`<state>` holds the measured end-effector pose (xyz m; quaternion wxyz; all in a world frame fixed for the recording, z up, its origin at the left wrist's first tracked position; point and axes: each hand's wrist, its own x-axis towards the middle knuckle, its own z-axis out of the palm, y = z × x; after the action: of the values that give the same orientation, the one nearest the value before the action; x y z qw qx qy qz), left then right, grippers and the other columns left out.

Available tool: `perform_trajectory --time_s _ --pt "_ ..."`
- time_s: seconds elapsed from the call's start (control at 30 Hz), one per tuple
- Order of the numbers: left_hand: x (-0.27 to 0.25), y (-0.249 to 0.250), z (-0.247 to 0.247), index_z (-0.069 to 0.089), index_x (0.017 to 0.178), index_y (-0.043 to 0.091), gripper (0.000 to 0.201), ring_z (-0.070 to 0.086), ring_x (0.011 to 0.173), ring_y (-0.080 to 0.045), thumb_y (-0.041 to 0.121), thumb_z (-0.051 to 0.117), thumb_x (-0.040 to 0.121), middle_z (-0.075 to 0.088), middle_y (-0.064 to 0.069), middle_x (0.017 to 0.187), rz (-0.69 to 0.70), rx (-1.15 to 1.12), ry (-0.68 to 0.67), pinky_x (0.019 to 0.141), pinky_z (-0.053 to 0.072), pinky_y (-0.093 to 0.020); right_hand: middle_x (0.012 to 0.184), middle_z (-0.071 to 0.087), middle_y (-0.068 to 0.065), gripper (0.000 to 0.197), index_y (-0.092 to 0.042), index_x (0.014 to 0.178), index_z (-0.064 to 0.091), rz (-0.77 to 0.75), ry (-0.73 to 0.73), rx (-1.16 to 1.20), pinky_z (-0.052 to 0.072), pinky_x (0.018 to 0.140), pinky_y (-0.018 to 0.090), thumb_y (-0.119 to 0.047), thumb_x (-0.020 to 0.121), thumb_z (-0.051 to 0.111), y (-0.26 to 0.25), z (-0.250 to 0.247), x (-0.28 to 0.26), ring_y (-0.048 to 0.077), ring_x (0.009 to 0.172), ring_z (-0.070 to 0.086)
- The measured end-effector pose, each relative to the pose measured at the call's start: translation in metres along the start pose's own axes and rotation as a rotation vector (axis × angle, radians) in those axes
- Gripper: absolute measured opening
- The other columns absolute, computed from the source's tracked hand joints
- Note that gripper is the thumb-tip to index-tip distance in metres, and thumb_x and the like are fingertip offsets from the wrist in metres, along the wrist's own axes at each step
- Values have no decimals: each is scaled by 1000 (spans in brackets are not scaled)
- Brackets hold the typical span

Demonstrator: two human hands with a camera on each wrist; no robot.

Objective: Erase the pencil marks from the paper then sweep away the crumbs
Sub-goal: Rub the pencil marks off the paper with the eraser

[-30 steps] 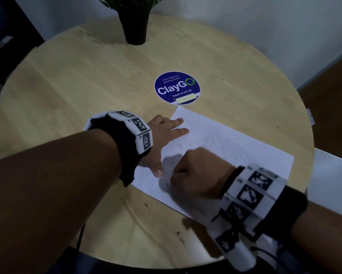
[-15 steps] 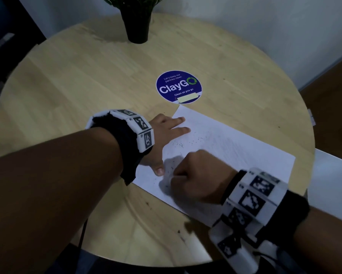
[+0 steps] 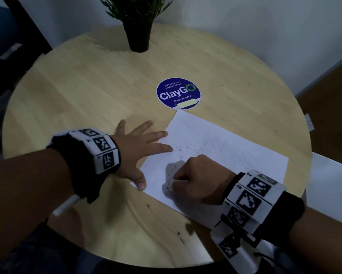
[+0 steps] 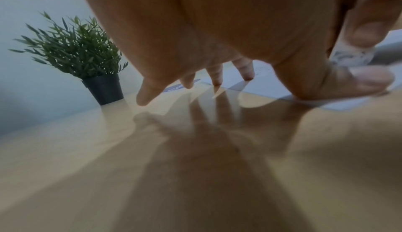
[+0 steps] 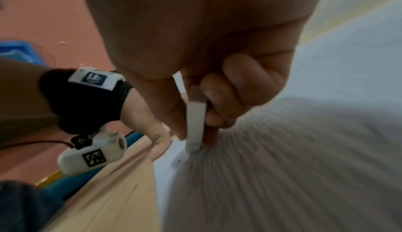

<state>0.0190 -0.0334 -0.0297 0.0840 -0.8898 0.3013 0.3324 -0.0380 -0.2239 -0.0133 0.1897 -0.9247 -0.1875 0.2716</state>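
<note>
Paper [image 3: 225,151]: white sheet lying flat and skewed on the round wooden table [image 3: 87,86], toward the person's right. Its far corner just reaches the blue ClayGo sticker [image 3: 178,93].

Crumbs [image 3: 179,149]: dark specks scattered over the middle of the sheet, thickest between the two hands. A few more specks sit on the bare wood near the table's front edge. Faint grey pencil shading shows on the sheet beyond the right hand; its extent is too dim to judge.

Eraser [image 5: 195,124]: white, flat block. The right hand [image 3: 201,178] has its fingers curled round it, thumb on one face, fingertips on the other. The lower end is down on the paper near its near-left part. The wrist view is smeared with motion blur.

Left hand [image 3: 138,147]: fingers straight and splayed, palm down, holding nothing. The two longest fingertips and the thumb tip overlap the paper's left edge; the rest of the hand lies over bare wood.

Both wrists carry black bands with white marker blocks.

Potted plant [image 3: 138,26]: dark pot, green leaves, at the far edge of the table, well apart from the sheet.
</note>
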Motion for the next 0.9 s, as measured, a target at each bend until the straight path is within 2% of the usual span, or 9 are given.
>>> perform_trajectory --time_s 0.07,0.2,0.33,0.43,0.53,0.6,0.67,0.73,0.9 --pt "1 1 0 -8 145 57 115 -31 142 -14 56 77 68 -31 24 152 2 -24 5 110 3 -69 59 39 4 39 -13 56 38 36 46 -102 39 64 32 -30 89 52 -6 -8 12 26 70 48" --pt "4 0 -1 2 146 54 111 -28 143 -13 55 79 66 -29 25 152 17 -47 34 107 9 -71 78 48 7 22 -10 81 55 76 93 -148 34 65 27 -28 92 49 -23 -14 26 26 80 52" --pt "4 -1 0 2 146 55 110 -25 144 -14 55 79 67 -27 24 153 22 -39 36 107 11 -71 76 43 3 36 -10 66 35 8 -16 -172 28 67 27 -26 95 49 -34 -2 16 20 79 43" --pt "6 0 2 6 146 51 110 -24 144 -14 56 80 65 -27 24 152 11 -26 54 106 13 -70 71 51 8 27 -7 72 48 123 73 -106 36 68 28 -27 90 51 -21 -13 27 29 84 59" --pt "7 -2 3 5 144 55 111 -24 143 -12 57 80 63 -26 26 151 18 -37 59 105 14 -70 78 53 6 31 -7 70 50 48 -23 -144 35 71 29 -26 94 48 -29 -5 24 26 88 54" --pt "6 -2 2 4 144 57 111 -25 143 -10 57 80 63 -26 27 151 21 -39 59 106 14 -69 80 52 2 35 -10 65 45 15 -92 -177 32 66 26 -27 96 49 -35 0 19 20 80 48" --pt "5 0 1 7 145 54 108 -24 143 -11 54 80 65 -26 26 151 10 -38 56 106 15 -68 70 51 3 32 -11 65 49 85 -14 -113 34 60 24 -27 92 52 -24 -8 27 20 73 51" --pt "4 1 0 9 145 50 107 -25 143 -12 53 81 65 -25 25 152 4 -47 50 106 15 -69 74 57 8 28 -5 78 60 127 73 -87 41 66 28 -28 91 51 -16 -15 32 25 80 58" --pt "7 -1 1 3 146 55 112 -25 143 -12 54 81 65 -23 25 151 9 -56 40 106 15 -71 55 40 -2 39 -17 54 39 -11 -49 -96 37 62 28 -28 88 55 -23 7 5 20 62 46"
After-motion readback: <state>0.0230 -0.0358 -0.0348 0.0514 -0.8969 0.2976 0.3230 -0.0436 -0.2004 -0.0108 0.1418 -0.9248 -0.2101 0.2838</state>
